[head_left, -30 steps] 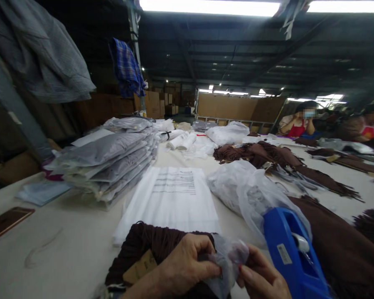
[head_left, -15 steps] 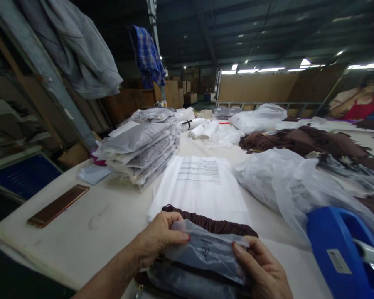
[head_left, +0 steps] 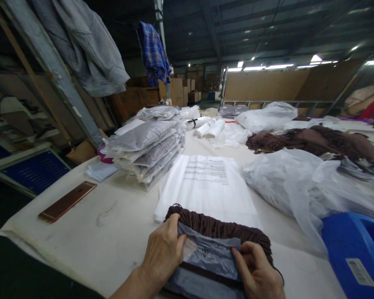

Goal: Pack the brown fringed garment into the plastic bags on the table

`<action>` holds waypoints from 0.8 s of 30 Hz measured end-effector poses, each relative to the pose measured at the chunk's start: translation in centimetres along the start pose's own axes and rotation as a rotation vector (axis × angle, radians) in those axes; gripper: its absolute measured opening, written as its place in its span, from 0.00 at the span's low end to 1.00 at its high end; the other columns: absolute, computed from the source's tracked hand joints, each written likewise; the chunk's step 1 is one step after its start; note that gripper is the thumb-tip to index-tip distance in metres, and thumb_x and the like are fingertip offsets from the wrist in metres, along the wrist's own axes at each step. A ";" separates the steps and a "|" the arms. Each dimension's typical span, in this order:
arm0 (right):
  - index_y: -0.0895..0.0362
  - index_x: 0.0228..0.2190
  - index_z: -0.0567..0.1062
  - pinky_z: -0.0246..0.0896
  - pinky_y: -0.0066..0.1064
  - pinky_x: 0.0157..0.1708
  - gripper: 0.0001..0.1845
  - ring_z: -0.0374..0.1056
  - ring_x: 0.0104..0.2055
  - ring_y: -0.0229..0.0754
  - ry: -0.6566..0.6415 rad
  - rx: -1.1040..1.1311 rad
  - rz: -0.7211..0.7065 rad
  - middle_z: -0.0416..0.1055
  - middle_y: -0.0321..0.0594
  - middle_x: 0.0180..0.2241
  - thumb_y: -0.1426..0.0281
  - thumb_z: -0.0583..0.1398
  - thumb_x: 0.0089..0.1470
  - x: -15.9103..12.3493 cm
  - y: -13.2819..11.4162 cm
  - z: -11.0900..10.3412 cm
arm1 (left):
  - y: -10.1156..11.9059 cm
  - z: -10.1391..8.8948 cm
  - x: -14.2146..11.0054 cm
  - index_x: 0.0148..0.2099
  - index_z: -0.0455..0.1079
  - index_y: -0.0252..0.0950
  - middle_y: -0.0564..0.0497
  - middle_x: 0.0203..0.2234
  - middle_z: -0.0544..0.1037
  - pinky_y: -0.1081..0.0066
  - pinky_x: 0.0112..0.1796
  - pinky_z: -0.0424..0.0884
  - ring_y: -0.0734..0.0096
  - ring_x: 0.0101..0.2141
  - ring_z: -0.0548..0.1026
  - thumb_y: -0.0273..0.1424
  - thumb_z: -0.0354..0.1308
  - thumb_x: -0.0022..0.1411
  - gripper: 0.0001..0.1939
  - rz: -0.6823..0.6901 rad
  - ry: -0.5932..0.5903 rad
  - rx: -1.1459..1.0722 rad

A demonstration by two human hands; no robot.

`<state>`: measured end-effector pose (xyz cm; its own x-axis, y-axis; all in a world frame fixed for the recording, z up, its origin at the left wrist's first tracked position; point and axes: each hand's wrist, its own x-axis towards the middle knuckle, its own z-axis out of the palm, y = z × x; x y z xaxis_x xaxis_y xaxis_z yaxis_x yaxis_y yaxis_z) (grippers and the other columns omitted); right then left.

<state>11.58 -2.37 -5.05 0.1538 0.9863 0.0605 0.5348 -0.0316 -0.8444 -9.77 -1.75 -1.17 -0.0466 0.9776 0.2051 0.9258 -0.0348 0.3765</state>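
Dark brown gathered fabric (head_left: 218, 224) lies bunched at the table's near edge. Across it is a small clear plastic bag (head_left: 208, 253) with a dark printed triangle mark. My left hand (head_left: 165, 245) pinches the bag's left end, its fingers reaching over the brown cloth. At the right end, my right hand (head_left: 257, 265) is closed with thumb and forefinger on the bag's corner. A second piece of clear plastic (head_left: 202, 284) shows lower down, partly cut off by the frame. Just beyond the fabric rests a stack of white printed bags (head_left: 205, 187).
Bagged grey garments (head_left: 143, 141) are piled at left, near a phone (head_left: 67, 202). A blue plastic container (head_left: 350, 253) and a large clear bag (head_left: 286, 178) stand at right. Behind them lies brown fabric (head_left: 311, 139). Another person (head_left: 369, 104) is at the far right.
The view has shifted slightly left. The small bag now lies lower and flatter against the brown fabric, and my left hand has moved forward over the fabric's edge.
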 end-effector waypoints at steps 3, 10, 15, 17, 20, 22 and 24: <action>0.50 0.28 0.62 0.55 0.27 0.23 0.18 0.62 0.18 0.36 0.000 -0.024 -0.008 0.63 0.27 0.16 0.49 0.53 0.49 0.0 0.0 0.1 | 0.2 0.1 -0.7 0.45 0.62 0.33 0.45 0.33 0.72 0.65 0.37 0.67 0.65 0.35 0.69 0.20 0.45 0.58 0.13 0.423 0.323 -0.003; 0.51 0.28 0.65 0.56 0.27 0.22 0.11 0.64 0.21 0.37 0.058 -0.226 -0.228 0.65 0.33 0.21 0.57 0.54 0.53 0.1 -0.2 -0.7 | 0.9 0.1 -0.4 0.49 0.64 0.31 0.44 0.41 0.73 0.62 0.44 0.67 0.62 0.44 0.67 0.20 0.43 0.59 0.16 0.713 0.021 -0.089; 0.52 0.37 0.71 0.60 0.33 0.39 0.10 0.67 0.39 0.42 0.063 -0.339 -0.841 0.72 0.39 0.37 0.73 0.56 0.51 1.0 -1.3 -1.5 | 0.6 0.3 -0.4 0.49 0.64 0.33 0.45 0.44 0.72 0.59 0.48 0.66 0.61 0.46 0.66 0.20 0.44 0.59 0.17 0.635 -0.136 -0.114; 0.52 0.41 0.71 0.61 0.33 0.39 0.14 0.67 0.41 0.43 0.020 -0.468 -0.956 0.73 0.38 0.40 0.72 0.57 0.49 1.6 -1.0 -1.2 | 0.5 0.3 -0.4 0.48 0.64 0.33 0.45 0.45 0.71 0.58 0.48 0.65 0.61 0.47 0.66 0.20 0.44 0.59 0.16 0.613 -0.147 -0.113; 0.56 0.44 0.70 0.65 0.31 0.35 0.18 0.69 0.40 0.42 -0.028 -0.606 -0.972 0.73 0.41 0.41 0.66 0.58 0.50 2.5 0.3 -0.8 | 0.2 0.4 -0.3 0.46 0.65 0.35 0.44 0.47 0.69 0.58 0.48 0.65 0.60 0.48 0.64 0.20 0.46 0.58 0.15 0.549 -0.150 -0.115; 0.56 0.45 0.70 0.66 0.31 0.34 0.20 0.71 0.39 0.42 -0.059 -0.629 -0.956 0.74 0.42 0.41 0.63 0.58 0.50 2.9 1.4 -0.7 | 0.0 0.3 -0.2 0.45 0.66 0.36 0.45 0.47 0.69 0.57 0.49 0.64 0.60 0.48 0.64 0.21 0.49 0.57 0.14 0.506 -0.162 -0.135; 0.55 0.46 0.70 0.68 0.31 0.34 0.21 0.71 0.40 0.43 -0.095 -0.617 -0.942 0.74 0.42 0.41 0.62 0.58 0.50 3.0 2.1 -1.0 | -0.1 0.2 -0.1 0.44 0.66 0.36 0.45 0.46 0.69 0.57 0.50 0.64 0.60 0.48 0.64 0.21 0.50 0.56 0.14 0.479 -0.182 -0.168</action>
<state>13.97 0.38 -6.08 -0.5777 0.6667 0.4709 0.7270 0.6826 -0.0745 -9.81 -1.83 -1.42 0.4460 0.8637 0.2348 0.7540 -0.5039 0.4214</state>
